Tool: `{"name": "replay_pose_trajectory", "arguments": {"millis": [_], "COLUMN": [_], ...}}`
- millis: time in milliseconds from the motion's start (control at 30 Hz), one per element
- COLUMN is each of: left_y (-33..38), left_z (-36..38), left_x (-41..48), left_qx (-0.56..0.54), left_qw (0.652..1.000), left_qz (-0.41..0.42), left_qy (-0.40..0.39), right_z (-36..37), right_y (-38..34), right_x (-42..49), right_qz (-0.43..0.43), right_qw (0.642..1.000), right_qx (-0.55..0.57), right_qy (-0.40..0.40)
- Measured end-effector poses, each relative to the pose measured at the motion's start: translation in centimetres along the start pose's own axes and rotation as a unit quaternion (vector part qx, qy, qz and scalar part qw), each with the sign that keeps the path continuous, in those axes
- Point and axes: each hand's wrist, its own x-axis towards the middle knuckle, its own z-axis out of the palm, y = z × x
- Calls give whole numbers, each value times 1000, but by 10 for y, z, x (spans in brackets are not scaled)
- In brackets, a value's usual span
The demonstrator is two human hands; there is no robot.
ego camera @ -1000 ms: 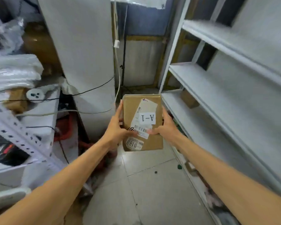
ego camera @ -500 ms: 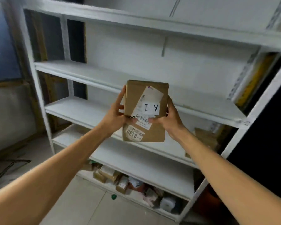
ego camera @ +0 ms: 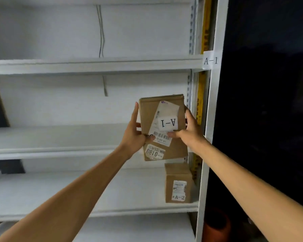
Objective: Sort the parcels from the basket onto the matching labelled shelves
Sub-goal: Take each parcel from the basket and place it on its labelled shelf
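A flat brown cardboard parcel (ego camera: pixel 171 147) with an upside-down "A-1" sticker is held up in front of the white shelving. My left hand (ego camera: pixel 135 135) grips its left edge, thumb across the front. My right hand (ego camera: pixel 189 130) grips its right edge, thumb on the barcode label. An "A-1" tag (ego camera: pixel 210 60) is stuck on the right upright at the level of the upper shelf (ego camera: pixel 94 64). The parcel hangs below that shelf, in front of the middle shelf (ego camera: pixel 51 151).
On the lower shelf (ego camera: pixel 77 194) at the right stands a small brown box (ego camera: pixel 177 182) marked "A-2". A white upright post (ego camera: pixel 212 119) bounds the shelves on the right, with dark space beyond. A thin cable (ego camera: pixel 101 32) hangs on the back wall.
My view has swung right and up, from the floor and the rack's left end to its right end. Both hands kept hold of the parcel, now raised before the shelves.
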Motion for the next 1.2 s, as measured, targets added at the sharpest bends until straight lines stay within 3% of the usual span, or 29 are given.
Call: {"name": "replay_pose_trajectory", "arguments": {"millis": [233, 567, 1033, 1200], "left_y": [-27, -97, -118, -109], "left_z": [66, 100, 103, 93], "left_x": [85, 145, 168, 162], "left_qx": [3, 8, -17, 17], "left_qw": [1000, 1000, 999, 998], "left_qz": [14, 2, 0, -9], "left_qy": [-8, 0, -28, -60], "right_z": [-41, -36, -28, -22], "right_y": [47, 102, 125, 102], "right_x": [72, 136, 140, 124], "right_qz": [27, 31, 34, 40], "right_qw": [993, 981, 967, 952], "right_qx": [-63, -144, -153, -215], "right_qy": [93, 125, 202, 216]}}
